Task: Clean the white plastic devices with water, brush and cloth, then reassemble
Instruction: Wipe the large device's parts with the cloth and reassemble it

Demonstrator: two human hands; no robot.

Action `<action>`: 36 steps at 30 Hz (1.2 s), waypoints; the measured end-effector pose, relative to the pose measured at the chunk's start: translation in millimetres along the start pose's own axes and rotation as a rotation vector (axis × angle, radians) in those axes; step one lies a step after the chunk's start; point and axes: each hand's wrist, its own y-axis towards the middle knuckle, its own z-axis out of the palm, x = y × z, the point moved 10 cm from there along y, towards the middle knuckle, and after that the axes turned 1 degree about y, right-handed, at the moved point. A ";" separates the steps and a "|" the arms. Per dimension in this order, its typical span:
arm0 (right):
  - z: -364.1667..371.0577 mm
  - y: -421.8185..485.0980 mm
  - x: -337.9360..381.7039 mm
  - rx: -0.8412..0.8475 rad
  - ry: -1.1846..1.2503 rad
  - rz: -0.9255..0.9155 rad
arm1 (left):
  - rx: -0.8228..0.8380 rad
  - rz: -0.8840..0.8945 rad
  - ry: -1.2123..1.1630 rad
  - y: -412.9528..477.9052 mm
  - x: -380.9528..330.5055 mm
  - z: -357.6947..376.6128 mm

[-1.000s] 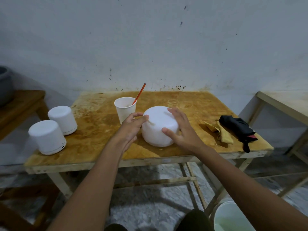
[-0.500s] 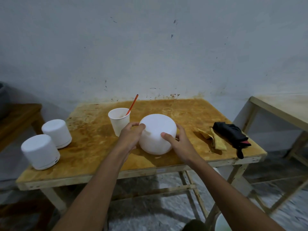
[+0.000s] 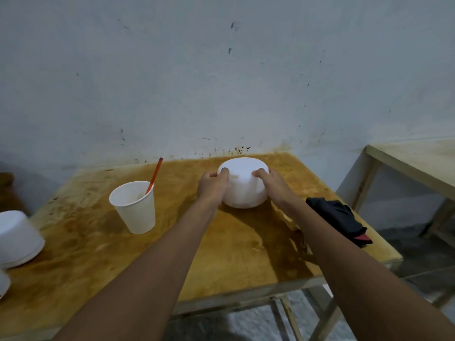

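A round white plastic device [image 3: 243, 185] stands near the back of the stained wooden table [image 3: 98, 242]. My left hand [image 3: 212, 187] grips its left side and my right hand [image 3: 272, 185] grips its right side, thumbs curled over the top rim. A white paper cup [image 3: 135, 207] with a red-handled brush [image 3: 154, 174] in it stands to the left. Two more white devices show partly at the left edge, the larger one [image 3: 17, 237] above the smaller sliver [image 3: 3, 284]. A black cloth [image 3: 337, 217] lies to the right, with a yellow cloth mostly hidden under my right forearm.
The wall runs right behind the table. A second wooden table [image 3: 413, 163] stands at the right, with a gap between the two. Grey stone floor shows below the table's front edge.
Both hands have carried the white device away from me, from the table's middle toward the back wall. The view has shifted closer and to the right, pushing the other devices to the left edge.
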 end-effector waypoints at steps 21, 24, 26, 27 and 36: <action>-23.8 14.3 -5.3 -0.206 0.012 -0.047 | 0.023 0.087 0.029 21.5 1.4 24.7; -22.2 9.5 -4.1 -0.211 0.002 -0.042 | 0.044 0.083 0.044 20.4 -0.6 25.1; -22.2 3.6 -0.2 -0.226 -0.026 -0.038 | 0.069 0.075 0.067 17.2 -2.5 22.6; -23.2 -1.5 3.3 -0.249 -0.057 -0.041 | 0.083 0.076 0.084 14.9 -3.3 20.4; 48.5 -100.5 39.9 -0.310 -0.470 -0.264 | 0.079 0.290 0.390 -43.6 -4.9 -60.9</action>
